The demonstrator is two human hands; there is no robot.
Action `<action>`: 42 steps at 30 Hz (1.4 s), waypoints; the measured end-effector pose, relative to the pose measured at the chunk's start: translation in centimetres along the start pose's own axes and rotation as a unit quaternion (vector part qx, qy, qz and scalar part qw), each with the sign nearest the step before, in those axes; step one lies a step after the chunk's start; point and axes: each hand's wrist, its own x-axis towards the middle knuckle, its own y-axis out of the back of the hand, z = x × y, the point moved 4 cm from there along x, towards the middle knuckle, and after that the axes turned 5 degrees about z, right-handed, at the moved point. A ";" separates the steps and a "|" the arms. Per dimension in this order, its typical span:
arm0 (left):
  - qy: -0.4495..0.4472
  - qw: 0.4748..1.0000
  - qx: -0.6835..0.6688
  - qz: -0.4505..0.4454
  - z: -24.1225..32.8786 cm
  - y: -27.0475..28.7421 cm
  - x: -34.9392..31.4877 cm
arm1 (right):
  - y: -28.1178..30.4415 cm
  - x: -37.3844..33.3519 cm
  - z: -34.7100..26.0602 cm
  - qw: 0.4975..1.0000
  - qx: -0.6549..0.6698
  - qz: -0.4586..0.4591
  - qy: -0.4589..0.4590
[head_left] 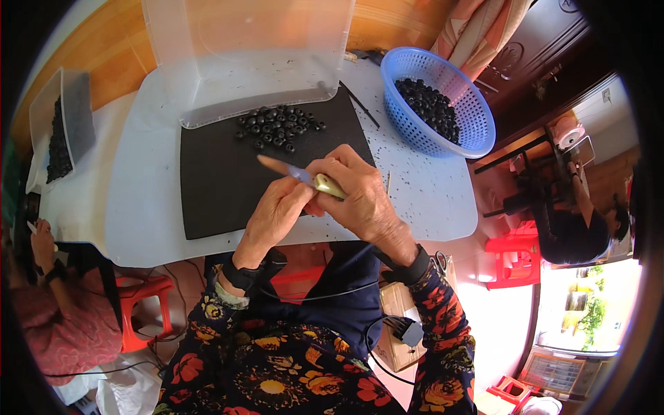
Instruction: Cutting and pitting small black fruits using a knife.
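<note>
My right hand (363,194) is wrapped round the pale yellow-green handle of a small knife (330,186). Its blade points to the far left. Close against it, my left hand (273,211) is closed with thumb and fingers pressed together beside the blade. Whatever lies between those fingers is hidden. Both hands are above a black mat (214,187). Beyond them on the mat is a loose pile of small black round pieces (277,124), some showing holes like beads.
Behind the pile a clear plastic bin (256,62) lies tipped toward me. A blue basket (394,114) of black pieces stands at far right, near a thin black stick (360,105). Dark crumbs dot the pale table (149,173). Another person's hand (43,245) works at left.
</note>
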 end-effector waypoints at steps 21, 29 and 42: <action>0.019 0.974 -0.219 -0.050 -2.3 -1.5 -1.6 | 0.1 -6.1 1.2 0.994 -0.024 0.043 -0.094; -0.019 0.989 -0.143 -0.034 -1.7 -1.8 -1.5 | 0.0 -6.0 1.4 0.994 -0.076 -0.021 -0.071; -0.051 0.994 -0.086 -0.035 -1.7 -2.1 -1.4 | 0.7 -5.8 1.7 0.994 -0.072 0.010 -0.083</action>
